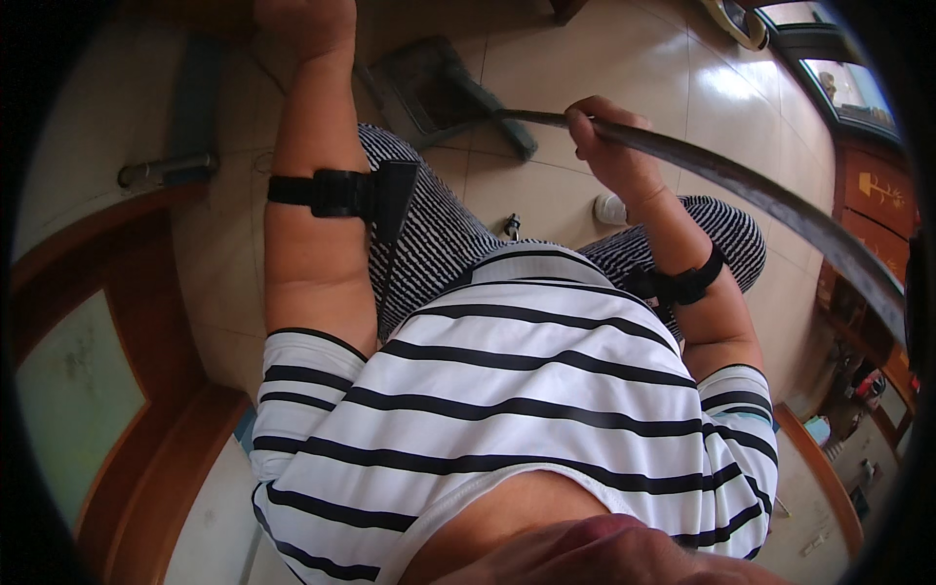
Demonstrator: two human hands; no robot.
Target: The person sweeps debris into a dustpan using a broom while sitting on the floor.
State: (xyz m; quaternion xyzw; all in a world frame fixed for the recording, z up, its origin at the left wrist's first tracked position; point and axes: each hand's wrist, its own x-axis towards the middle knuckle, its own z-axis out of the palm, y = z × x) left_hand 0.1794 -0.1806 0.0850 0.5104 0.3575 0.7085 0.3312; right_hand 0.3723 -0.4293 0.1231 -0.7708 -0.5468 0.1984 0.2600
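Note:
My left hand point(311, 22) is at the top edge of the picture, partly cut off; its fingers and anything in them are hidden. My right hand point(618, 146) is closed around a long, thin handle point(702, 157) that slants from the right rim towards a grey long-handled dustpan point(420, 91). The handle seems to join the dustpan, which lies on the tiled floor point(541, 69) between my two hands. Black straps with small devices are fastened round both forearms.
A wooden door frame with a frosted panel point(80, 395) stands at the left, near a pipe-like object point(168, 170). Wooden drawers point(877, 190) with yellow floral decoration are at the right. A small metallic object point(512, 226) and a white shoe point(610, 209) show by my legs.

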